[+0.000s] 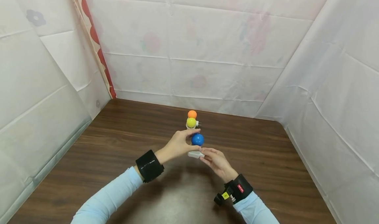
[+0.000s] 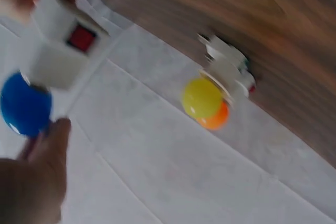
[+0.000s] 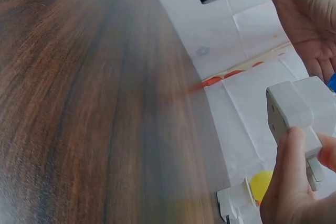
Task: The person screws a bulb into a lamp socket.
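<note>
My right hand (image 1: 218, 163) pinches one end of a white plug-in socket adapter (image 3: 299, 106) between thumb and fingers. A red switch shows on the adapter's side in the left wrist view. At the adapter's other end is a round blue light bulb (image 1: 197, 139), its base against the socket. My left hand (image 1: 180, 144) holds this bulb, thumb on the near side and a finger on the far side. Beyond the hands, a second white adapter (image 2: 226, 66) stands on the table with a yellow bulb (image 1: 191, 122) and an orange bulb (image 1: 192, 114).
The brown wood-grain table (image 1: 118, 128) is walled by white sheets (image 1: 189, 69) at the back and both sides. Metal plug prongs (image 1: 199, 123) stick out rightward from the second adapter. Each wrist wears a black band (image 1: 149, 165).
</note>
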`<action>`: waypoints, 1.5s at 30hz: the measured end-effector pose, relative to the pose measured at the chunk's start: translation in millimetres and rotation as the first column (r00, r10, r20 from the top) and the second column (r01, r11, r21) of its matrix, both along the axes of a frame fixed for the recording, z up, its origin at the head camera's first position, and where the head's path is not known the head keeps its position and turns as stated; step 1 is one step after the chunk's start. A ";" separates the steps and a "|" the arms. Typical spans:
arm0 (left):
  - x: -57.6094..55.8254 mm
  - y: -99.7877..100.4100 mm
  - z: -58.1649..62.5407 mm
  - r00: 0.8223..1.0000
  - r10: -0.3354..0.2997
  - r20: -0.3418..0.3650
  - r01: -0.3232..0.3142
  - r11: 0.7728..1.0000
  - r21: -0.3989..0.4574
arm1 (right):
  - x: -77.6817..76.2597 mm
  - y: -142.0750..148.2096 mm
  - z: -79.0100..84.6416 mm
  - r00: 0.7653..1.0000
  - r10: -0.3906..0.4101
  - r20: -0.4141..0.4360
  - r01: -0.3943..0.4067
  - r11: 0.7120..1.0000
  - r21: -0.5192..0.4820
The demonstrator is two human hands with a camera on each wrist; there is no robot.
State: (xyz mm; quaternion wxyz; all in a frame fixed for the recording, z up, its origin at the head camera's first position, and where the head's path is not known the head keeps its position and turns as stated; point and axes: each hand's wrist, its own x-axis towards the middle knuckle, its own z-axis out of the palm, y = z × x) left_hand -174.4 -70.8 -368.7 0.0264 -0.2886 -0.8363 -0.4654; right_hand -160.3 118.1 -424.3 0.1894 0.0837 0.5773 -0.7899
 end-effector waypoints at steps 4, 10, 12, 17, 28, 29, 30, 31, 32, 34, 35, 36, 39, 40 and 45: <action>11.6 8.6 -5.0 0.989 0.124 -0.078 -0.121 0.992 0.035 | 0.6 0.7 0.7 1.000 -0.006 0.004 0.006 1.000 -0.004; 15.9 14.7 -10.4 0.979 0.179 -0.098 -0.170 0.981 0.095 | 2.2 1.5 -1.0 1.000 0.005 0.008 -0.005 1.000 -0.013; 14.5 14.7 -10.9 0.980 0.175 -0.093 -0.165 0.981 0.106 | 2.1 1.8 -1.1 1.000 0.008 0.004 -0.008 1.000 -0.011; 9.7 10.8 -10.2 0.990 0.113 -0.078 -0.105 0.989 0.102 | 1.1 2.6 -1.2 1.000 0.010 0.009 -0.010 1.000 -0.002; -10.3 -5.8 -4.4 0.992 -0.128 0.020 0.129 0.992 -0.007 | 0.9 3.6 2.3 0.999 0.024 0.028 -0.024 1.000 0.013; -12.2 -7.4 -4.1 0.988 -0.153 0.039 0.153 0.988 0.001 | 1.1 3.8 2.6 0.999 0.027 0.030 -0.028 1.000 0.014; -14.1 -8.8 -4.1 0.983 -0.175 0.058 0.175 0.984 0.007 | 1.2 3.9 2.8 0.999 0.029 0.033 -0.029 0.999 0.013; -15.9 -10.5 -3.8 0.978 -0.197 0.074 0.196 0.980 0.014 | 1.2 3.6 3.2 0.999 0.033 0.030 -0.033 0.999 0.013; -17.3 -12.3 -3.2 0.972 -0.215 0.095 0.214 0.977 0.021 | 1.1 3.3 3.9 0.999 0.035 0.031 -0.035 0.999 0.013; -19.4 -15.7 -2.1 0.958 -0.250 0.137 0.248 0.968 0.034 | 1.1 2.9 4.5 0.999 0.041 0.029 -0.042 0.999 0.015; -20.2 -17.3 -1.5 0.951 -0.267 0.154 0.264 0.964 0.041 | 1.2 2.7 4.9 0.999 0.046 0.030 -0.046 0.999 0.019; -21.0 -18.8 -1.2 0.946 -0.279 0.166 0.276 0.960 0.043 | 1.4 2.6 4.9 0.998 0.052 0.028 -0.053 0.998 0.022; -21.9 -23.1 0.1 0.931 -0.307 0.196 0.301 0.952 0.059 | 2.5 1.9 4.8 0.997 0.069 0.029 -0.070 0.997 0.037; -22.1 -24.2 0.5 0.928 -0.315 0.197 0.309 0.949 0.065 | 3.0 1.6 4.7 0.997 0.075 0.027 -0.076 0.996 0.041; -20.5 -28.3 1.4 0.930 -0.310 0.200 0.302 0.951 0.067 | 6.0 -1.6 5.8 0.996 0.088 0.015 -0.089 0.995 0.048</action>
